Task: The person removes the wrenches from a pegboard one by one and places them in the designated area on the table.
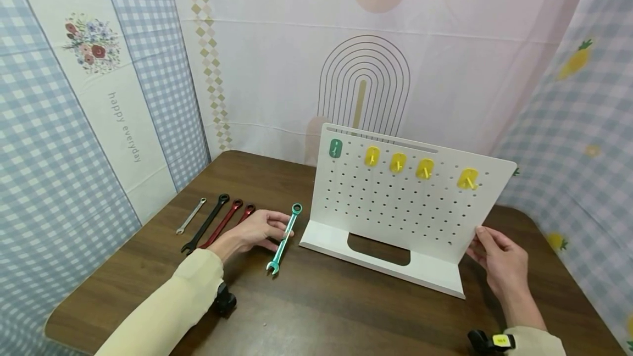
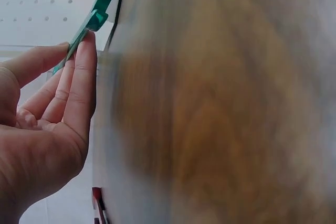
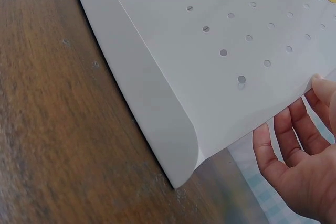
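Between thumb and fingers, my left hand [image 1: 261, 228] pinches a green combination wrench [image 1: 283, 242], its ring end up and its open jaw toward me. In the left wrist view the wrench's open end [image 2: 105, 4] sticks out past the fingertips. A white pegboard stand [image 1: 395, 202] rises on the table to the right of the wrench. My right hand [image 1: 501, 260] grips the board's right edge; in the right wrist view the thumb lies at the edge and the fingers [image 3: 294, 135] reach behind it.
One green hook [image 1: 336, 148] and several yellow hooks [image 1: 398, 162] sit along the board's upper part. Left of my left hand, a small silver wrench [image 1: 191, 216], a black wrench [image 1: 205, 224] and two red wrenches [image 1: 223, 223] lie on the brown table [image 1: 296, 312]. Patterned cloths hang behind.
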A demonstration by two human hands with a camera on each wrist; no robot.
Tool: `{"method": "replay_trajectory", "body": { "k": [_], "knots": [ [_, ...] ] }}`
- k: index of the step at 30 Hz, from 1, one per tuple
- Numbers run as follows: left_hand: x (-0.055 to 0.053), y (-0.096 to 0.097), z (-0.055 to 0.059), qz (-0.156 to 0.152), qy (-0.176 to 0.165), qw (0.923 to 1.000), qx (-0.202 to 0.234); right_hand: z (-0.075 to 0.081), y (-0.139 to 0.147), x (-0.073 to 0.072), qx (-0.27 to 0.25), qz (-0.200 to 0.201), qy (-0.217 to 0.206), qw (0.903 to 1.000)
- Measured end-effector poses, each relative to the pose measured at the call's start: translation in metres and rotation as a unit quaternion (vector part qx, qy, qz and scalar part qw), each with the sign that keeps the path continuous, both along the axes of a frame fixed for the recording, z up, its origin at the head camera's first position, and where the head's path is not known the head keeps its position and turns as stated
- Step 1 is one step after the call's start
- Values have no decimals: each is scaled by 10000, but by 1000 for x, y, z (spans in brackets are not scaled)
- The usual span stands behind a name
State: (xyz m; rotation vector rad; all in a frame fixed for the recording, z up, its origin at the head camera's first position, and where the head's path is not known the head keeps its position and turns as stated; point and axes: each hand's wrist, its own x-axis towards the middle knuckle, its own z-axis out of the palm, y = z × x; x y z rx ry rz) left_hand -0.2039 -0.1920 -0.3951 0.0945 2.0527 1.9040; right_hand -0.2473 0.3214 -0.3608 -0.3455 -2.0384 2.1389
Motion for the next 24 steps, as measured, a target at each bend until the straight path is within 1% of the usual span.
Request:
{"method": "replay_trajectory", "body": {
  "k": [10, 19, 24],
  "knots": [
    [0, -9, 5, 57, -1, 9994, -339, 0, 0, 0, -20, -11, 0, 10000],
    [3, -25, 11, 148, -94, 9976, -674, 0, -1, -1, 10, -21, -23, 10000],
    [4, -31, 11, 200, -188, 9967, -759, -1, 0, -2, -4, -26, 0, 10000]
  ]
}}
